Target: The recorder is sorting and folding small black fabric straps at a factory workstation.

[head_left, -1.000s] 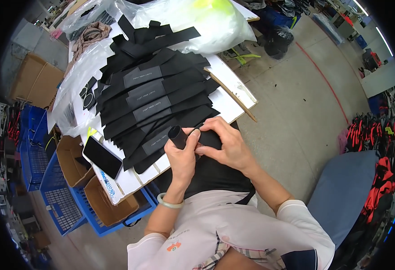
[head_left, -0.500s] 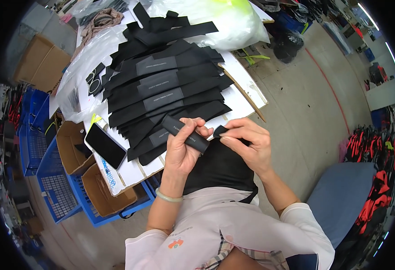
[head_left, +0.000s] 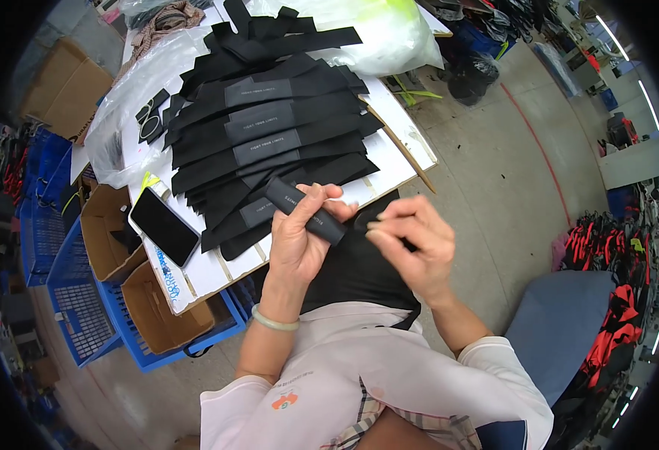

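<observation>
My left hand is closed around a dark grey band with light lettering, which looks rolled or folded into a short tube. My right hand is a little to the right, thumb and fingertips pinched at a small black piece of fabric. Whether that piece joins the band cannot be seen, and it shows poorly against my black lap. Beyond my hands, a stack of black fabric strips with dark grey labelled middles lies fanned out on the white table.
Left of the stack are a phone and small scissors. Blue crates holding cardboard boxes stand beside the table's left edge. A wooden stick lies along its right edge. Plastic bags sit at the back.
My right fingers have curled and shifted slightly; the small black piece shows less clearly at their tips. My left hand keeps its hold on the band. The whole view has shifted a little.
</observation>
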Action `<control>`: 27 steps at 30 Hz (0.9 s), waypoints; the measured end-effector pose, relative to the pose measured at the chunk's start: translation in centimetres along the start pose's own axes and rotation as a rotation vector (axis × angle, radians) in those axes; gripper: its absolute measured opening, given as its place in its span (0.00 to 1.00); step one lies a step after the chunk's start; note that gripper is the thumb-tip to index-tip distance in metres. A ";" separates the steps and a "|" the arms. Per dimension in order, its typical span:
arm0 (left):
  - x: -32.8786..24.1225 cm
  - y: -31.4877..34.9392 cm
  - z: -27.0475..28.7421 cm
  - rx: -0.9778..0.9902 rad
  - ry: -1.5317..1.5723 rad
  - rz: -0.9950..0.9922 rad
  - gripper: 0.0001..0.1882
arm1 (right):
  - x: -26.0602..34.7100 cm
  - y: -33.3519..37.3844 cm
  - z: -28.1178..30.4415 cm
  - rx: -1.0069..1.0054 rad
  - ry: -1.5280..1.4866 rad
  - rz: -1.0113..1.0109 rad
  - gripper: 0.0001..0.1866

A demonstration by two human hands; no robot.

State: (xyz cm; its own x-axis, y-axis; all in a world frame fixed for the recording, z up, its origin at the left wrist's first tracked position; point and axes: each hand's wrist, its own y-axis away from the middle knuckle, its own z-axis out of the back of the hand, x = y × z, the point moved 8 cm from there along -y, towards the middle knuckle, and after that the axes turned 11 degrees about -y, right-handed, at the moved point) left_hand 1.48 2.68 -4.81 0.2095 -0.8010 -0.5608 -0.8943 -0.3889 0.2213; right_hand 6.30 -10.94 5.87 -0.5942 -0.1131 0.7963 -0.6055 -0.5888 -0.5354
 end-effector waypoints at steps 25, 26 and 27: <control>-1.9 -0.6 -2.1 0.140 -0.249 -0.428 0.22 | -7.5 -1.9 -3.8 -0.160 -0.714 -0.512 0.01; -1.8 -1.4 -1.9 0.089 -0.167 -0.345 0.18 | -7.5 -1.7 -4.3 -0.135 -0.698 -0.533 0.01; -1.8 -1.9 -1.6 0.039 -0.086 -0.259 0.15 | -7.3 -1.5 -4.6 -0.113 -0.680 -0.557 0.02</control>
State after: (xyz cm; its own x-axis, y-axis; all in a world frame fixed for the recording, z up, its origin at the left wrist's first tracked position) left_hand 3.46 4.17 -2.94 0.4001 -0.6352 -0.6606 -0.8302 -0.5565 0.0323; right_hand 9.13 -5.58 -0.44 0.2241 -0.3062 0.9252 -0.7829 -0.6220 -0.0162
